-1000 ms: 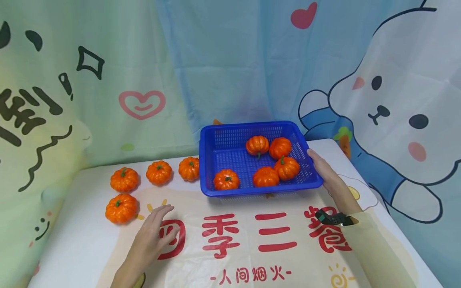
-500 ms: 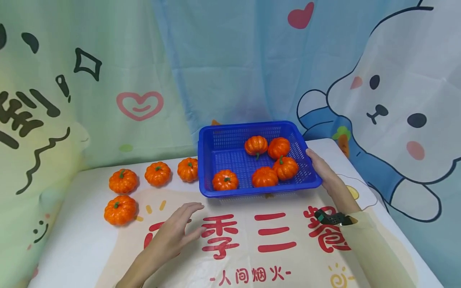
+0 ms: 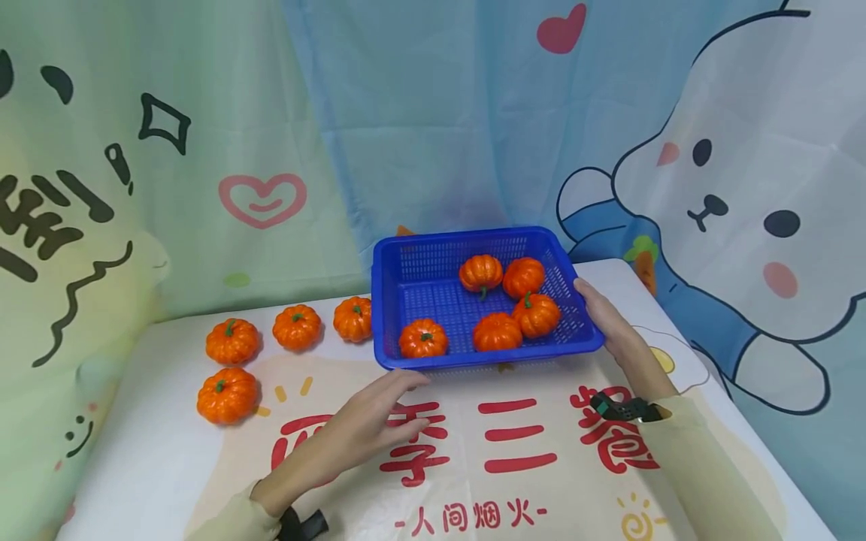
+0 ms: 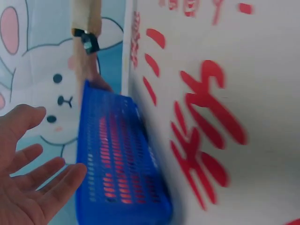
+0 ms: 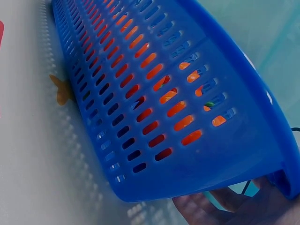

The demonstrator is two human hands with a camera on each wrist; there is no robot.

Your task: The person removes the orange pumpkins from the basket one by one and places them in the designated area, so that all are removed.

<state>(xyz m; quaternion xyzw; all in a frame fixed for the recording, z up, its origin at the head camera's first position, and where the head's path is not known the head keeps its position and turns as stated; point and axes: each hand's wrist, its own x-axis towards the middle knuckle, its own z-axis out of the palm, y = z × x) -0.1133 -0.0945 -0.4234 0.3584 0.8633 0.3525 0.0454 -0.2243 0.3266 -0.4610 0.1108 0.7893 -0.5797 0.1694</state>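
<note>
A blue plastic basket (image 3: 433, 300) stands at the back of the table with several small orange pumpkins (image 3: 498, 331) in it. My right hand (image 3: 604, 312) holds the basket at its right end; in the right wrist view, its fingers (image 5: 199, 206) reach beneath the side, below the rim. My left hand (image 3: 379, 413) hovers just in front of the basket's near left corner. Its fingers are spread and relaxed, and nothing is in it. The left wrist view shows that palm beside the basket's slotted wall (image 4: 119, 159).
Left of the basket, several more pumpkins lie on the table: one (image 3: 353, 319) right beside the basket, another (image 3: 298, 327) further left, and one (image 3: 228, 396) nearer the front. A printed cloth (image 3: 514, 488) covers the table. A patterned curtain (image 3: 419, 113) hangs behind.
My left hand has moved right and a little away from me, from near the leftmost pumpkins to the basket's front left corner. The right hand and basket have stayed put.
</note>
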